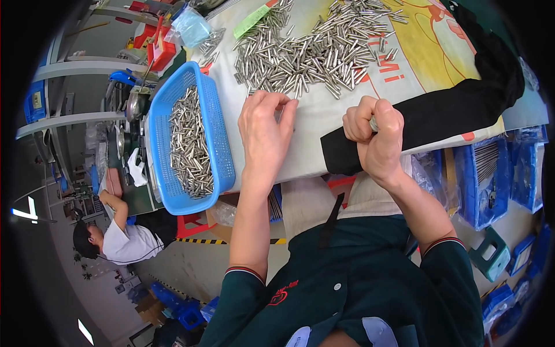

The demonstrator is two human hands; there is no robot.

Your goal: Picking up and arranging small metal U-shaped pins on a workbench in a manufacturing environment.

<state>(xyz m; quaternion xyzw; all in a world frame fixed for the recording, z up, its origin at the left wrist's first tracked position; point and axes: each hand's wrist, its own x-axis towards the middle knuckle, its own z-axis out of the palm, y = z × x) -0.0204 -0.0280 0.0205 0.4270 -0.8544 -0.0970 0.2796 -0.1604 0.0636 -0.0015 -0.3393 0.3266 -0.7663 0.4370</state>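
Note:
A heap of short silver metal pins (312,55), some with tapered ends, lies spread on the covered table. At its near edge is my left hand (265,130), palm down, with fingers bent and thumb held apart; no pin shows in it, and its fingertips are partly hidden. My right hand (378,136) is closed in a fist over the end of a black cloth (439,118). Small silvery ends show inside that fist, apparently metal pins. Left of my left hand stands a blue plastic basket (222,136), holding many more pins (191,144).
A green paper slip (251,22) lies on the heap. Behind the basket are a clear bluish plastic bag (192,27) and red bins (161,52). Blue crates (483,185) and a green stool (490,254) stand at the right. Another person (130,240) works at the left.

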